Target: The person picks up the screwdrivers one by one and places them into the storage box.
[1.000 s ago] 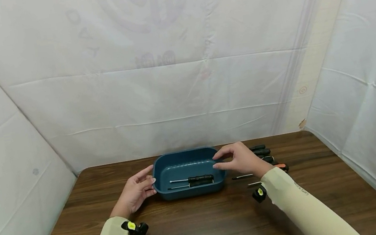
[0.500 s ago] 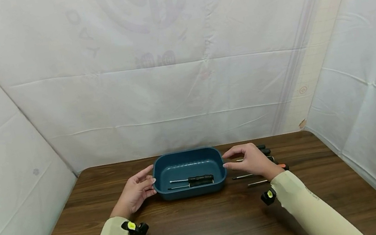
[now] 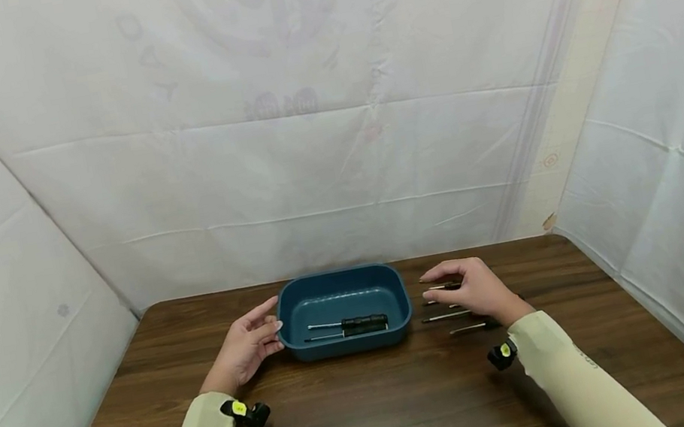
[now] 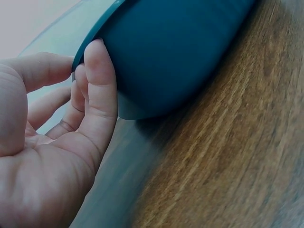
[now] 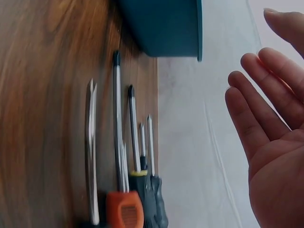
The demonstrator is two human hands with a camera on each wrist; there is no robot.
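Fingers [image 5: 247,118] of the right hand [image 3: 475,289], now loose and empty, have been pulled off the blue tub [image 3: 338,283] toward the worktop screwdrivers [image 5: 118,142], while the tub's left end is touched by the left hand [image 3: 245,349].

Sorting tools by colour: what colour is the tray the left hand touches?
The tray is dark teal blue, clearest in the head view.

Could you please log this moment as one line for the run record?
left hand: fingers rest on blue tray | right hand: open, above screwdrivers on table | two screwdrivers in tray
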